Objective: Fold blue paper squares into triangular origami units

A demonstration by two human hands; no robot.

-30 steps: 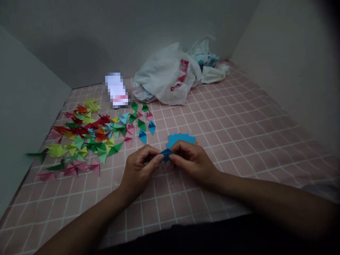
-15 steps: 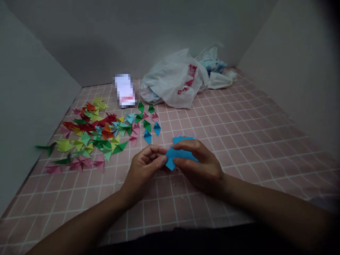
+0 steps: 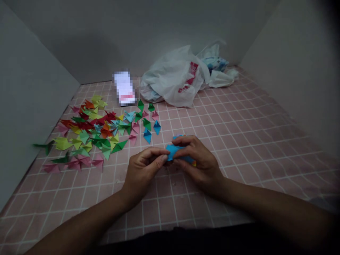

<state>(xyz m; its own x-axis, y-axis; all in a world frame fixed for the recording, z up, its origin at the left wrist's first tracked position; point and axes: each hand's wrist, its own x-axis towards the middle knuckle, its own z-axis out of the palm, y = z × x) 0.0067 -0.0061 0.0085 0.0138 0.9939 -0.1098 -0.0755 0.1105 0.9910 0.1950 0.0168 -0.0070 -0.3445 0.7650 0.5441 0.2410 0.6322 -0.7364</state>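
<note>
A small piece of blue origami paper [image 3: 172, 151] is held between both hands over the pink checked cloth. My left hand [image 3: 145, 169] pinches its left edge between thumb and forefinger. From the other side, my right hand [image 3: 202, 161] closes on the same paper with thumb and fingers, hiding much of it. Behind and under the right fingers lies more blue paper [image 3: 178, 136], with bits of orange and yellow at its edges. Two folded blue paper pieces [image 3: 147, 135] rest just beyond my left hand.
Many folded paper cranes [image 3: 99, 129] in several colours spread over the left side of the cloth [image 3: 239, 141]. A phone [image 3: 124, 88] with a blurred screen lies behind them. A crumpled white plastic bag [image 3: 172, 78] sits at the back, near the grey wall [image 3: 164, 24].
The blue paper has been tilted or folded over, so less of it shows. My right fingers have shifted along it, while my left hand keeps its pinch.
</note>
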